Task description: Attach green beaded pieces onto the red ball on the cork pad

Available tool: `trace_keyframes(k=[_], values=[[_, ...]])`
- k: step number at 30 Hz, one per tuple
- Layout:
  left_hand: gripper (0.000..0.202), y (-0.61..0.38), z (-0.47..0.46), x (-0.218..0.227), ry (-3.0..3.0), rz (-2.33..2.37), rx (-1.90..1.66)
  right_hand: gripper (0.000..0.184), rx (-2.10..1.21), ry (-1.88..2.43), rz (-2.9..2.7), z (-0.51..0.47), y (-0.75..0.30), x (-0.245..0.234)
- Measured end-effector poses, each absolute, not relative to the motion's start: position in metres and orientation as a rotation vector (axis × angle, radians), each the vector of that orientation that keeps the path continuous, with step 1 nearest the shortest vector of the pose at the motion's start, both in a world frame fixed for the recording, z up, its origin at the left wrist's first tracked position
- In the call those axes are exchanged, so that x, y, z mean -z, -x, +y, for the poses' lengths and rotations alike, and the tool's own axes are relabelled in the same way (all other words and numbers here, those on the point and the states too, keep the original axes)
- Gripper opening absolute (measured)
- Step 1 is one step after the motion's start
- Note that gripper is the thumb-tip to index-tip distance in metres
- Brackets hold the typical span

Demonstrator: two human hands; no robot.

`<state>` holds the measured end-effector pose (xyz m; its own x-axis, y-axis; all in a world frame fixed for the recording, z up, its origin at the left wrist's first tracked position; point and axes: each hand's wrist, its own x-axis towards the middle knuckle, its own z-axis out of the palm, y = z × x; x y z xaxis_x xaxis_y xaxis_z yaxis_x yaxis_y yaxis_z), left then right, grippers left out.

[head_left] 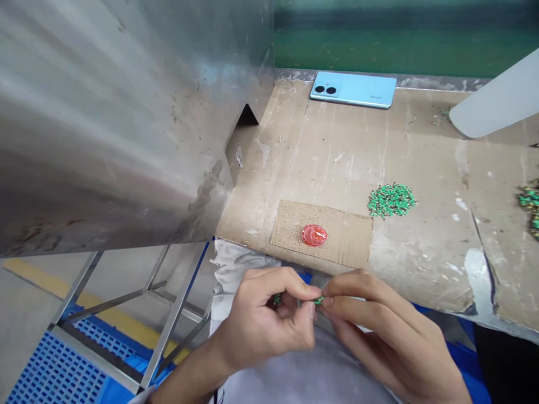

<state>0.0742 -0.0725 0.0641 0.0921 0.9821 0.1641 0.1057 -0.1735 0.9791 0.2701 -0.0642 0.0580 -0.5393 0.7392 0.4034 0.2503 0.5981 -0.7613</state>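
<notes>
My left hand and my right hand meet just below the table's near edge. Both are closed in a pinch on a small green part held between their fingertips. A second bit of green shows inside my left hand's curled fingers. On the table just beyond my hands lies a small cardboard pad with a round red piece on it. A heap of several small green parts lies farther right on the cardboard-covered table.
A large metal chute fills the left side above a metal frame. A light-blue phone lies at the table's far edge. More green parts sit at the right edge. A white object juts in top right. Blue crates stand below.
</notes>
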Motion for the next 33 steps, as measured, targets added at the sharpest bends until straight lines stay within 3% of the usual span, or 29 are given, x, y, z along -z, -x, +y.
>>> trace_keyframes(k=[7,21,24,28,33], values=[[0.013,-0.079,-0.079,-0.055,-1.375,1.215,-1.243,0.023,-0.79,0.819,-2.057,-0.064,-0.266,-0.056],[0.002,-0.077,-0.082,-0.052,-1.088,1.249,-0.915,0.017,-0.926,0.828,-1.92,-0.061,-0.266,-0.051],[0.018,-0.078,-0.081,-0.048,-0.849,1.24,-0.965,0.011,-0.742,1.049,-1.809,-0.05,-0.289,-0.047],[0.009,-0.07,-0.075,-0.051,-0.487,1.081,-1.075,0.004,-0.312,1.476,-1.547,-0.023,-0.353,-0.037],[0.018,-0.061,-0.073,-0.056,-0.366,0.996,-1.137,0.024,-0.042,1.729,-1.401,-0.003,-0.398,-0.024]])
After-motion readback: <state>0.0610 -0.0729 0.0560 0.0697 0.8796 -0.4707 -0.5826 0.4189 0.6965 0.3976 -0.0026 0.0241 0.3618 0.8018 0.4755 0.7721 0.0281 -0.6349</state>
